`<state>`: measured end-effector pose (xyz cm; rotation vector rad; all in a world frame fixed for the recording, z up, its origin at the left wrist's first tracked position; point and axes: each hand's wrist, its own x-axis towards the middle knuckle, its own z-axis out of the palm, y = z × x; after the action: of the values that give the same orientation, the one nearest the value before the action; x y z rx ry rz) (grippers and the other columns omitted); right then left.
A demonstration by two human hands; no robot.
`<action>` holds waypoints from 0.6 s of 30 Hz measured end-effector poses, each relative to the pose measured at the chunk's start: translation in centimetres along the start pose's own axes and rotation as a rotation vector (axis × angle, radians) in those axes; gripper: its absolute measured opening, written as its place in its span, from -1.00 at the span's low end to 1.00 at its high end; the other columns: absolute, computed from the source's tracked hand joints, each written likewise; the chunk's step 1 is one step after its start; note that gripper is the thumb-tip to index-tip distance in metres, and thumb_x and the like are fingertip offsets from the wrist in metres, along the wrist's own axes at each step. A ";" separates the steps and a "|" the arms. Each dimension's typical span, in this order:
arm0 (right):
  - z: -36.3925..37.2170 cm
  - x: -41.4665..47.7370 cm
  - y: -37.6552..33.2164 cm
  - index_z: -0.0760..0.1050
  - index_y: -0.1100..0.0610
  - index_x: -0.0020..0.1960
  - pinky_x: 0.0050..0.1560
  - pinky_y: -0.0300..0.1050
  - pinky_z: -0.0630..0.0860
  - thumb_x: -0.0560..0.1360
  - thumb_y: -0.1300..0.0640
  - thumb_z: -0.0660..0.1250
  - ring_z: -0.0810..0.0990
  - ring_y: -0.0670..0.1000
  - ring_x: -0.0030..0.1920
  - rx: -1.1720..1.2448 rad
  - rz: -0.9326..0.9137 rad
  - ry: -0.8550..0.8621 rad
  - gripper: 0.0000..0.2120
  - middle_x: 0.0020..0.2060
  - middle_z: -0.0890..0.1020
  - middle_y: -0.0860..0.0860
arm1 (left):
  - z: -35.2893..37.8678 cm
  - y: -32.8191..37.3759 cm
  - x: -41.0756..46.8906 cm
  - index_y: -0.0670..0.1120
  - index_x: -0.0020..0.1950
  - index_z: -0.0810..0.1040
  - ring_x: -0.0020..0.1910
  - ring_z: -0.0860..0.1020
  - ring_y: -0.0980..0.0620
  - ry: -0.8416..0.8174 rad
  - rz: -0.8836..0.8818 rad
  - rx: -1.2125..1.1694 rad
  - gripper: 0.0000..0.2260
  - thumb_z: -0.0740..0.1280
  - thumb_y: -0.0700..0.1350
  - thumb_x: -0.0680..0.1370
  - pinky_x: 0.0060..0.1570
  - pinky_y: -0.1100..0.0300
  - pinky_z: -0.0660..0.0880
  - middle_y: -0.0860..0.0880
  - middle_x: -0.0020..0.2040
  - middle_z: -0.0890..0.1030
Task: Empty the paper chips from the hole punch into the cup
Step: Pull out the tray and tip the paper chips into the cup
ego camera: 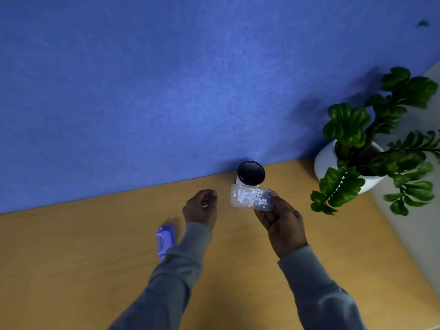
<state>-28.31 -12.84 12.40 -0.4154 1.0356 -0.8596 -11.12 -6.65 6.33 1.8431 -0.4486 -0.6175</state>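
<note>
The chip tray is a clear, shallow, rectangular plastic piece with rounded corners. A loose layer of small white round paper chips lies in it, bunched toward its middle. The tray is held just in front of the cup, its far edge close to the cup's rim; contact cannot be determined. The cup is dark inside with a white outer wall and stands upright on the wooden desk against the blue partition.

The right hand pinches the tray's near right end between thumb and fingers. The left hand, left of the cup, is empty, fingers loosely curled. The purple hole punch lies on the desk well left of the cup, partly hidden by the left sleeve.
</note>
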 end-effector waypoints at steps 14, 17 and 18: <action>-1.1 2.6 0.5 0.72 0.22 0.09 -0.08 -0.10 0.68 0.58 0.15 0.40 0.73 0.13 0.12 -0.001 -0.007 0.008 -0.81 0.10 0.74 0.20 | 2.8 -8.4 2.3 -0.14 0.58 0.22 0.57 0.20 -0.21 -0.207 0.373 0.955 -0.47 0.13 0.02 0.63 0.49 -0.16 0.15 -0.19 0.59 0.23; -1.2 3.1 0.6 0.70 0.23 0.11 -0.07 -0.09 0.68 0.58 0.15 0.39 0.73 0.14 0.13 0.007 -0.012 0.010 -0.79 0.12 0.73 0.21 | 3.0 -9.3 2.5 -0.14 0.56 0.26 0.53 0.28 -0.22 -0.208 0.359 0.973 -0.44 0.02 0.07 0.60 0.46 -0.17 0.23 -0.19 0.57 0.28; -1.2 3.3 0.5 0.70 0.24 0.12 -0.07 -0.09 0.68 0.59 0.14 0.39 0.73 0.14 0.13 0.007 -0.014 0.011 -0.79 0.12 0.73 0.21 | 3.0 -9.6 2.6 -0.14 0.56 0.28 0.52 0.30 -0.22 -0.210 0.356 0.972 -0.44 0.01 0.08 0.60 0.45 -0.17 0.25 -0.20 0.56 0.30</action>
<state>-28.42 -15.00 9.59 -0.4130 1.0407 -0.8785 -10.82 -7.11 -4.03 2.5039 -1.3623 -0.3550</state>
